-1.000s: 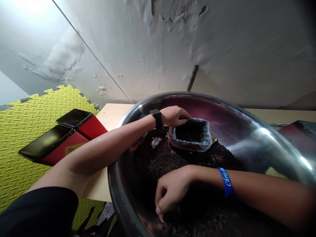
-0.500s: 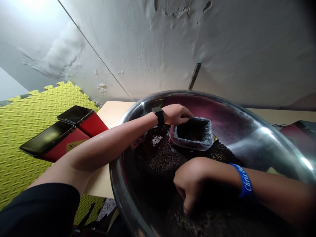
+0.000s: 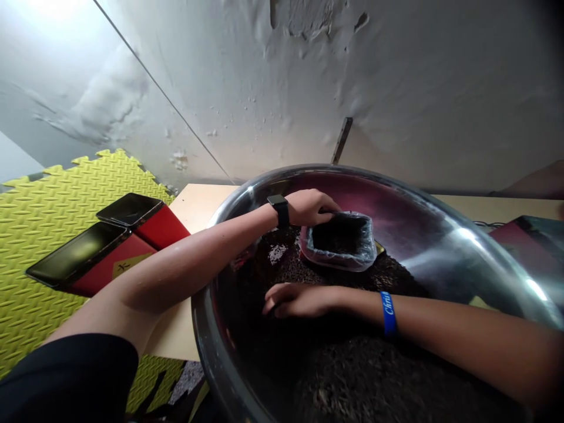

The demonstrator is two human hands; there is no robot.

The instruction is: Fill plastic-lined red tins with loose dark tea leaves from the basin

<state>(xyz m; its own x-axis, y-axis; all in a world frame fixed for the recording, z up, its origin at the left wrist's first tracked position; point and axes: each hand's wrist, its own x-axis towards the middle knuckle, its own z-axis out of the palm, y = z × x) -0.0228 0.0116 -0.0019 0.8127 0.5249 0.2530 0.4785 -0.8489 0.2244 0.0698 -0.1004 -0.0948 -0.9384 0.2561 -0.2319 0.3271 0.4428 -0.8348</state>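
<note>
A large shiny metal bowl [image 3: 440, 235] holds dark, dry loose leaves that look like tea [image 3: 365, 376]. Inside it, toward the back, stands a red tin lined with a clear plastic bag [image 3: 339, 258], its opening facing up and its inside dark. My left hand [image 3: 311, 205], below a black watch, grips the tin's back left rim, thumb and fingers closed over the lining. Lower in the bowl, my right hand [image 3: 293, 301], with a blue wristband, is just in front of the tin over the leaves. Its fingers are curled; whatever they hold is hidden in shadow.
Two red tins [image 3: 150, 232] with dark tops lie left of the bowl by the pale tabletop [image 3: 200, 197]. Yellow foam matting [image 3: 88, 188] covers the floor. Behind is a peeling wall [image 3: 247, 88]; a dark red box [image 3: 524, 241] stands at right.
My right hand has moved left and up through the bowl, from over the front leaves to nearer the tin. My left hand stays on the tin's rim. The view has shifted slightly.
</note>
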